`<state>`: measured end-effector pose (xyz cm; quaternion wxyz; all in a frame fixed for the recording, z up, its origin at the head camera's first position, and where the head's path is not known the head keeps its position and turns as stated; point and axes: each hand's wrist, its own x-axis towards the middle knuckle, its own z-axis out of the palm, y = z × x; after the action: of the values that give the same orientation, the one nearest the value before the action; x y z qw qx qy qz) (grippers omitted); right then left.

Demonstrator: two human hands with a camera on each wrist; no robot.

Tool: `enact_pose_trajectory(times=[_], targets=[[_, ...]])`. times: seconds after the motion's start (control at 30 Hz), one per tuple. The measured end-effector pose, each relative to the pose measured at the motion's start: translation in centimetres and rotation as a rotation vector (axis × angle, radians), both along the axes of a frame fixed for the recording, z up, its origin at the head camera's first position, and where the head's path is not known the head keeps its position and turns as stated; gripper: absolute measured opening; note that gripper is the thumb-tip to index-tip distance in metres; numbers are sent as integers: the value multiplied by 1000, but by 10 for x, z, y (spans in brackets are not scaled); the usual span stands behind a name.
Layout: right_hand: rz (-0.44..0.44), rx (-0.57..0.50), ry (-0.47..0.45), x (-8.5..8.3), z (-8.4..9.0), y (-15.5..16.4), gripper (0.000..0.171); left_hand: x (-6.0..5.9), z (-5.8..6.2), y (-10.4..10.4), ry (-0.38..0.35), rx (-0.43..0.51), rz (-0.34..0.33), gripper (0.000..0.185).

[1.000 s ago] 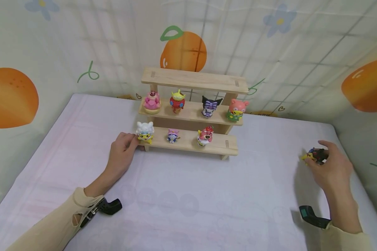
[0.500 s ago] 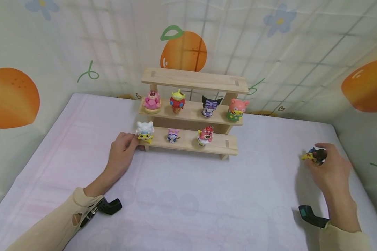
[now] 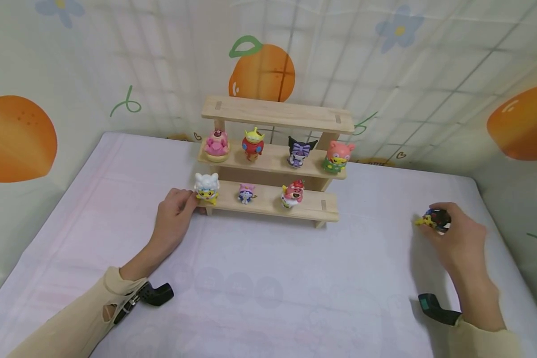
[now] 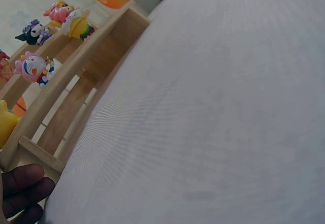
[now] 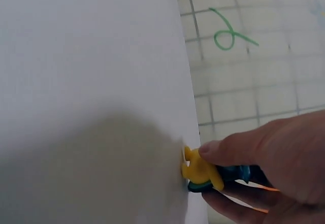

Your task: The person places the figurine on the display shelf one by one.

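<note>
Our right grip [image 3: 452, 236] pinches a yellow-and-dark figure [image 3: 431, 219] at far right; the left grip [image 3: 174, 216], fingers relaxed, touches the wooden shelf [image 3: 313, 209].

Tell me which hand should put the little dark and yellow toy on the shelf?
Probably the right hand: it already grips the dark and yellow toy. The left hand rests at the wooden shelf's left end, holding nothing.

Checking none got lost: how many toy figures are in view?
8: four on the shelf's middle tier, three on the bottom tier, one gripped in the right hand. None seem hidden.
</note>
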<state>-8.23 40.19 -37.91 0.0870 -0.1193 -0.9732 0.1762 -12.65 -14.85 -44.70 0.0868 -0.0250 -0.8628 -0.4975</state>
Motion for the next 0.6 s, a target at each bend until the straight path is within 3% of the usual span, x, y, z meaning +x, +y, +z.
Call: enact_pose_trajectory(times=[0.6], targets=[[216,-19,-23,-4,-1,-64,58,1,2,0,2,-8,-4,34]])
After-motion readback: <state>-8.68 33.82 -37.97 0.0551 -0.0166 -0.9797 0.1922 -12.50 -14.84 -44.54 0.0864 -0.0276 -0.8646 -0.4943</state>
